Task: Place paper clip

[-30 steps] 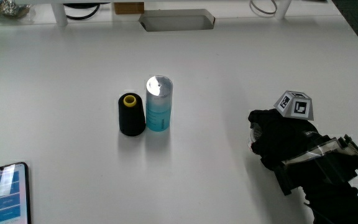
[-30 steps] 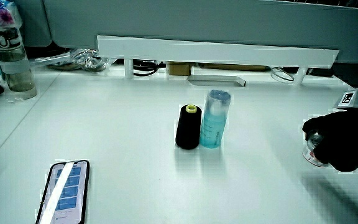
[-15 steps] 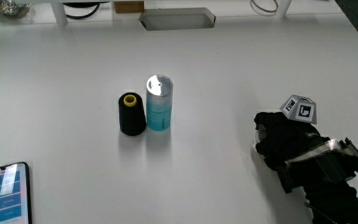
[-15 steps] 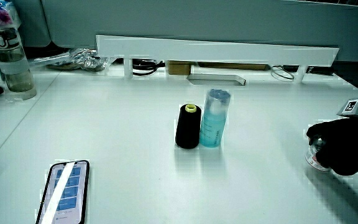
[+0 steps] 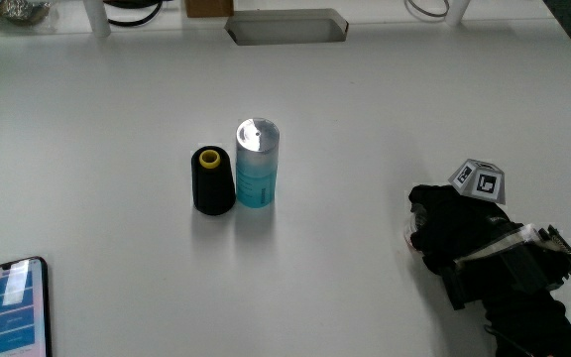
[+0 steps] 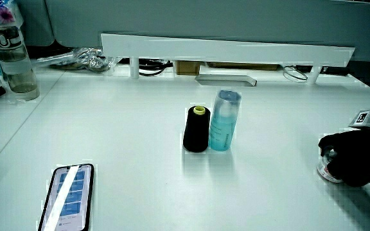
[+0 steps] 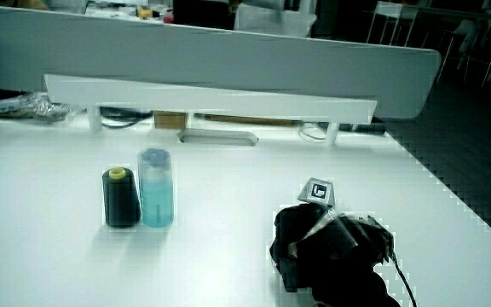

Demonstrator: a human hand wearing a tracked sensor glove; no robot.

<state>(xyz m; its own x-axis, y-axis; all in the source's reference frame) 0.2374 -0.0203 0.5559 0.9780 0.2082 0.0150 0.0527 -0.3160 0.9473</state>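
The hand [image 5: 454, 233] is curled over a small clear round container [image 6: 327, 169] with a reddish base, near the table's edge. Only a sliver of the container [image 5: 410, 235] shows beside the glove's fingers in the main view. In a side view the container's base seems to touch the table [image 6: 121, 141]. The patterned cube [image 5: 478, 179] sits on the back of the hand. In a side view the hand [image 7: 314, 243] covers the container completely. No loose paper clip shows.
A black thread spool [image 5: 212, 181] with a yellow core stands touching a blue bottle [image 5: 257, 164] at mid-table. A phone [image 5: 13, 307] lies at the table's edge nearest the person. A clear bottle [image 6: 15, 58] and a foil wrapper [image 6: 82, 59] lie near the low partition [image 6: 223, 48].
The hand has moved a little nearer to the person and lowered, bringing the small container down to the table. The spool, blue bottle and phone have stayed put.
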